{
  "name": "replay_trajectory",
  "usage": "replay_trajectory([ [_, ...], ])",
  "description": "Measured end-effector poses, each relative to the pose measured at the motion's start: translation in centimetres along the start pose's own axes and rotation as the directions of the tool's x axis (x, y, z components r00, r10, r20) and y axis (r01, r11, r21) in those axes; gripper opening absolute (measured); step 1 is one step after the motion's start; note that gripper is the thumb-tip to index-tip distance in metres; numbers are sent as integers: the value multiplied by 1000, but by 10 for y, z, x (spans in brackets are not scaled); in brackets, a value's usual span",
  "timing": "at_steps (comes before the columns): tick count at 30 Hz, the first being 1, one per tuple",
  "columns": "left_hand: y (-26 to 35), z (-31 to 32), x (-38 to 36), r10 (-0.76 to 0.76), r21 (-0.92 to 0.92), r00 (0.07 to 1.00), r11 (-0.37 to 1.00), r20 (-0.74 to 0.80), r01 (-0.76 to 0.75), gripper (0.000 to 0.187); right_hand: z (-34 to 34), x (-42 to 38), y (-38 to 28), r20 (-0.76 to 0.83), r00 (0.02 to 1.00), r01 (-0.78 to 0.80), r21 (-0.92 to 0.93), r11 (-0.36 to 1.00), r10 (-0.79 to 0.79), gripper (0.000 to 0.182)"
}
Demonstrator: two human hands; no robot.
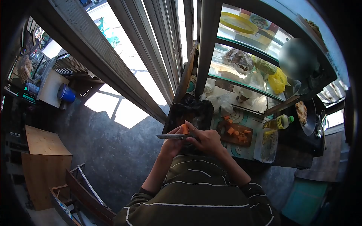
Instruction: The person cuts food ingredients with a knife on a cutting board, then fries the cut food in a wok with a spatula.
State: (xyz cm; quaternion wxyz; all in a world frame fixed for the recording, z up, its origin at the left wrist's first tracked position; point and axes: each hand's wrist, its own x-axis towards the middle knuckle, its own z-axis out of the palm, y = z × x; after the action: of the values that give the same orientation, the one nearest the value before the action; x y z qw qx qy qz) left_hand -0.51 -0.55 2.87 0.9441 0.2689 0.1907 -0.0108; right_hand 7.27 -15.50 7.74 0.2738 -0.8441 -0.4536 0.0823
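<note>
An orange carrot piece is between my two hands, above a dark, plastic-lined container. My left hand is closed around the piece from the left. A knife lies across the front of it, blade pointing left. Its handle end is inside my right hand, whose fingers are wrapped round it and whose fingertips reach the carrot. To the right, cut carrot pieces rest on a brown cutting board.
Right of the board are a clear plastic tub, an oil bottle and a pan. A glass cabinet with bags stands behind. At left are a blue bucket, a cardboard box and a wooden chair.
</note>
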Motion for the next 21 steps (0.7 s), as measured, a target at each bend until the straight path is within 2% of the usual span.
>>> replay_trajectory([
  [21,-2,-5,-1,72,79,997,994,1,-72,36,7,-1,0,-60,997,43,-19,999,-44,51],
])
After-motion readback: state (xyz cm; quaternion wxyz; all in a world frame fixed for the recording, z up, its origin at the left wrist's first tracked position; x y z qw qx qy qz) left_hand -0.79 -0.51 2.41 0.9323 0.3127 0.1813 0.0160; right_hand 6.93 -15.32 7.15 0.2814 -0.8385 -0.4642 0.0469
